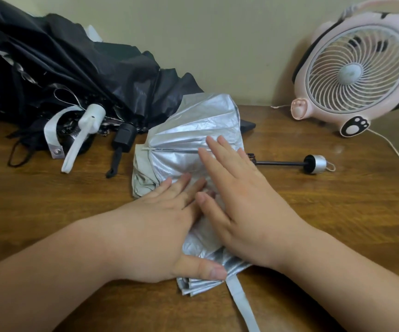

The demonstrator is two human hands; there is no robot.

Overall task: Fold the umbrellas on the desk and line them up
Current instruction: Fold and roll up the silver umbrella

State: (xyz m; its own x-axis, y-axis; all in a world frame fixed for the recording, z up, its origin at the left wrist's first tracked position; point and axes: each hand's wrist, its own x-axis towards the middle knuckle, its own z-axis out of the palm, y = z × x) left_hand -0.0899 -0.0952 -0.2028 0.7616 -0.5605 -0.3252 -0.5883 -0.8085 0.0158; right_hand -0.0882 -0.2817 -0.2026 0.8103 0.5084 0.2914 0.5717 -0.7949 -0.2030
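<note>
A silver umbrella (193, 125) lies collapsed and spread flat in the middle of the wooden desk (49, 200), its black shaft and silver handle (316, 164) sticking out to the right. Its grey closing strap (241, 305) trails toward the near edge. My left hand (160, 226) lies flat on the near part of the silver fabric, fingers straight and thumb out. My right hand (239, 192) presses flat on the fabric beside it, fingers reaching toward a rib. At the back left sit two loose black umbrellas (78, 68), one with a white handle (90, 121), one with a black handle (124, 137).
A pink and white desk fan (356, 68) stands at the back right against the wall, its white cord (395, 149) running along the desk's right side. Bare wood shows to the left of my left arm and to the right of the silver handle.
</note>
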